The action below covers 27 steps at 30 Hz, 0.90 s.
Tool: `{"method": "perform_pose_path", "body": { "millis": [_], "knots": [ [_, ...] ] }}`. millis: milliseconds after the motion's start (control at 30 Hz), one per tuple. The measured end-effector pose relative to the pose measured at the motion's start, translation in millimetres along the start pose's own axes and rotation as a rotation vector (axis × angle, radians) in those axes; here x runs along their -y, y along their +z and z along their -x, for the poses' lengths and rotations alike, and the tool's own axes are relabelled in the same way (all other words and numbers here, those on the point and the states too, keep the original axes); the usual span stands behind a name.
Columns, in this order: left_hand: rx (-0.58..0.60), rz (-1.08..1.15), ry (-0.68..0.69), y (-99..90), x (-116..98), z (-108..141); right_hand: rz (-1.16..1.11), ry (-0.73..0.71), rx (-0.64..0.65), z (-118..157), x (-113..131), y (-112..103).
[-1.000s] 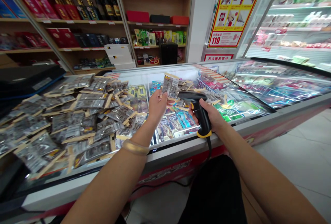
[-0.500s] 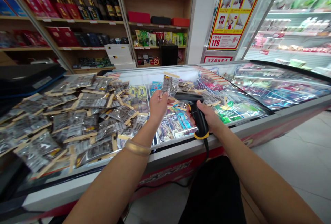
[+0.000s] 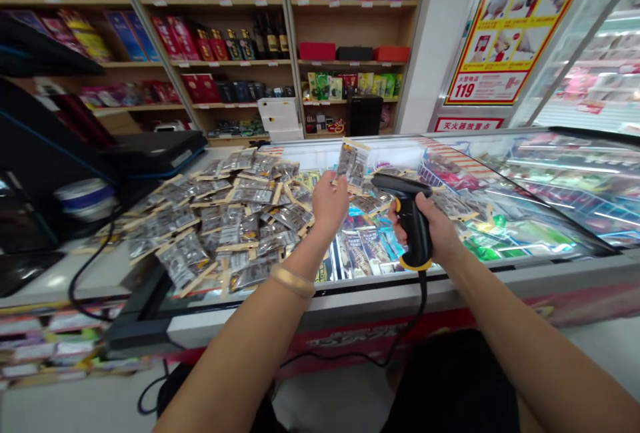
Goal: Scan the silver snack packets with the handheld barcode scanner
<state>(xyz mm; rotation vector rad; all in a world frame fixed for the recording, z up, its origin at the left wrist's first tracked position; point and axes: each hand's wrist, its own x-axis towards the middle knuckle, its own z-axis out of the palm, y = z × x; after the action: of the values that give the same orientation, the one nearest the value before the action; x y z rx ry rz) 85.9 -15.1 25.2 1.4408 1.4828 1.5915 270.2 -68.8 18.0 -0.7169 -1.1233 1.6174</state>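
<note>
My left hand point(image 3: 330, 205) is closed on the lower edge of a small clear snack packet point(image 3: 353, 161) with a tan strip, held upright above the freezer glass. In my right hand point(image 3: 440, 229) is a black and yellow barcode scanner point(image 3: 415, 219), gripped round its handle. The scanner's head points left, toward the packet, with a gap between them. From the handle's base a black cable point(image 3: 423, 299) hangs down. To the left, a heap of similar packets point(image 3: 240, 219) covers the glass top. A few more lie behind and right of the scanner.
The chest freezer point(image 3: 350, 296) holds colourful ice-cream packs point(image 3: 365, 249) under its glass. At left stand a dark checkout machine point(image 3: 145, 149) and a white-and-blue roll or tub point(image 3: 86, 198). Shelves point(image 3: 225, 63) of boxes and bottles line the back, beside a red-and-yellow poster point(image 3: 515, 33).
My view has turned left, so the scene sits further right and the checkout machine shows more. Both hands keep hold of the packet and the scanner.
</note>
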Motion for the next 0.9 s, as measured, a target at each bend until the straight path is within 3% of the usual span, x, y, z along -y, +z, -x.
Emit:
{"method": "perform_pose_path", "body": {
  "millis": [133,300,400,500,600,700,900],
  "knots": [
    [-0.162,-0.032,0.081,-74.9,1,-18,-0.028,0.023,0.114,-27,-5,48],
    [-0.396,-0.098,0.085,-176.8,20,-29,-0.062,0.099,0.176,-57,-19,103],
    [-0.446,-0.267,0.025,-217.0,32,-26,-0.107,0.151,0.183,-66,-30,120],
    [-0.403,-0.655,-0.075,-230.7,39,-18,-0.137,0.199,0.182,-68,-40,123],
    [-0.278,-0.943,-0.061,-223.5,41,-7,-0.155,0.214,0.149,-68,-47,117],
    [-0.186,-1.016,-0.049,-212.2,40,0,-0.161,0.219,0.119,-69,-50,109],
    [-0.241,-1.005,0.001,-211.3,39,0,-0.17,0.216,0.112,-70,-54,103]
  ]
}}
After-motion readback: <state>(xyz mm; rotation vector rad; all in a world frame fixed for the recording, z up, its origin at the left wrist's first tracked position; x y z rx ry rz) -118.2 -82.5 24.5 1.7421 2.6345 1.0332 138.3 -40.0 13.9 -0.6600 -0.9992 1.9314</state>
